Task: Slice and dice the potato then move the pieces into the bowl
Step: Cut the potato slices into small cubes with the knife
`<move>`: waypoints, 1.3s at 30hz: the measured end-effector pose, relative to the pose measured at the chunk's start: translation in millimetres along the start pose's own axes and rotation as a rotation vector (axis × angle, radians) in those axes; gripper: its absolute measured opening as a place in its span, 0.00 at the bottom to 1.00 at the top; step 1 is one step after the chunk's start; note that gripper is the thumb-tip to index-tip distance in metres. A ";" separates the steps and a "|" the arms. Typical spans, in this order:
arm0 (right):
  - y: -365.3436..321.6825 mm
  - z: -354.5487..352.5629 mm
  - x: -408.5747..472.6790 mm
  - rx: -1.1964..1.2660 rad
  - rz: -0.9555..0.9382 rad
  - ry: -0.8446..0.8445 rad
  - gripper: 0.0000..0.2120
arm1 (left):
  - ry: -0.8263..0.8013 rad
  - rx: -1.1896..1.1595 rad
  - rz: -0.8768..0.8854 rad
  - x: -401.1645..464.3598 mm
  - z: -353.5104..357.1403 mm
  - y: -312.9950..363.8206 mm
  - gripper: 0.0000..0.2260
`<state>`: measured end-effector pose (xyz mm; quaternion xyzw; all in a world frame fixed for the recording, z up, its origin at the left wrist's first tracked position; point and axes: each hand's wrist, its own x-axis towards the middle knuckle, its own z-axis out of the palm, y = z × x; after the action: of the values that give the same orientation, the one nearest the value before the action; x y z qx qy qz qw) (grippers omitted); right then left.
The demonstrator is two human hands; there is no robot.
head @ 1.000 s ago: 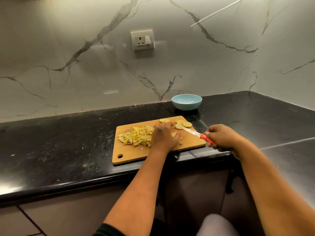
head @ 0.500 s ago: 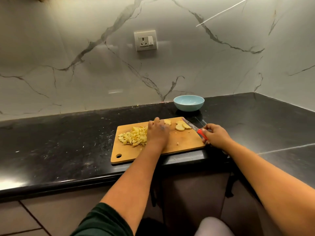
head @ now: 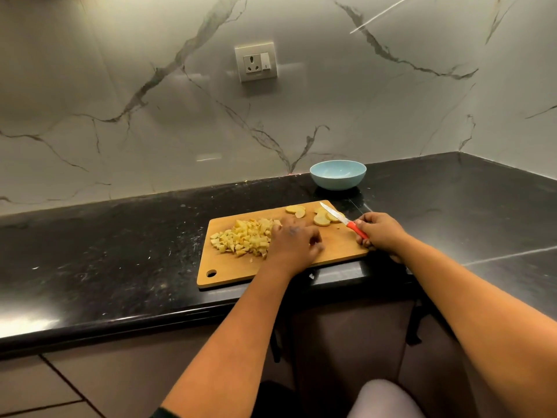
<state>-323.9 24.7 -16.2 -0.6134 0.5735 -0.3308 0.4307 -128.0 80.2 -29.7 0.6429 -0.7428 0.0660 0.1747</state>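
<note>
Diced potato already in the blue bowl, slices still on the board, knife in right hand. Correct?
Not quite. The head view shows the diced potato piled on the cutting board; none shows in the blue bowl. Slices are on the board, and the right hand holds the knife.

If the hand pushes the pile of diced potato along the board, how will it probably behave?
The diced potato pile is loose small cubes, so it would likely spread rather than slide together. Cut faces look moist, so some may stick to the cutting board. Cubes should not roll far.

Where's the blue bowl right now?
The blue bowl sits on the black counter against the marble wall, just behind the cutting board's far right corner.
</note>
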 end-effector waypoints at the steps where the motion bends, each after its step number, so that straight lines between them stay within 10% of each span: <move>1: 0.5 0.2 0.0 0.015 0.003 -0.001 0.07 | 0.030 0.029 -0.009 -1.1 2.0 0.1 0.10; 11: 3.4 0.0 4.8 0.276 0.107 0.054 0.09 | 0.167 0.034 -0.222 26.3 -9.0 -8.6 0.14; 22: 4.9 -5.5 18.1 0.596 0.224 0.096 0.09 | -0.343 -0.034 -0.135 107.0 14.5 25.6 0.34; 28: 5.0 -3.5 20.5 0.495 0.184 0.099 0.08 | -0.188 -0.054 -0.004 112.5 7.0 31.6 0.22; 39: 0.6 -1.0 17.0 0.348 0.127 0.080 0.07 | 0.063 -0.571 -0.424 39.1 -5.9 5.8 0.21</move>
<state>-322.9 7.8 -17.9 -0.4783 0.5619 -0.4214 0.5272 -137.0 46.7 -9.9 0.7056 -0.5755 -0.1623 0.3802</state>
